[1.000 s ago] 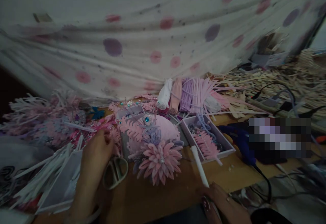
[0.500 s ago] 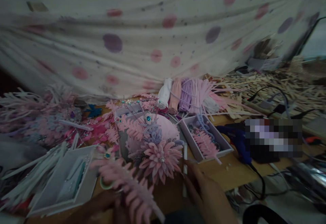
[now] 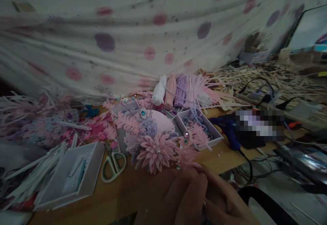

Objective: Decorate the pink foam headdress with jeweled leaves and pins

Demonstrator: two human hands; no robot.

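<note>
Close together at the table's front edge, my left hand [image 3: 172, 194] and my right hand [image 3: 227, 197] have their fingers closed around the lower end of a pink chenille leaf spray [image 3: 187, 153]. Its fuzzy tip with small gems points up and away from me; the stem is hidden by my fingers. Just left of it lies a large pink chenille flower [image 3: 157, 151] with layered petals. Behind that flower are a pale pink round piece [image 3: 163, 122] and a lilac looped flower [image 3: 148, 128]. Scissors with pale green handles [image 3: 113, 167] lie to the left.
An open white box [image 3: 94, 170] stands at left, and another box [image 3: 217, 139] with pink leaves at right. A blue glue gun [image 3: 231, 136] with a cord lies beyond. Bundled chenille stems [image 3: 187, 90] sit at the back before a dotted cloth [image 3: 127, 61].
My left hand has carried the pink leaf spray from the lower left to the right, against my right hand. The scissors it covered now show. The view has shifted slightly right.
</note>
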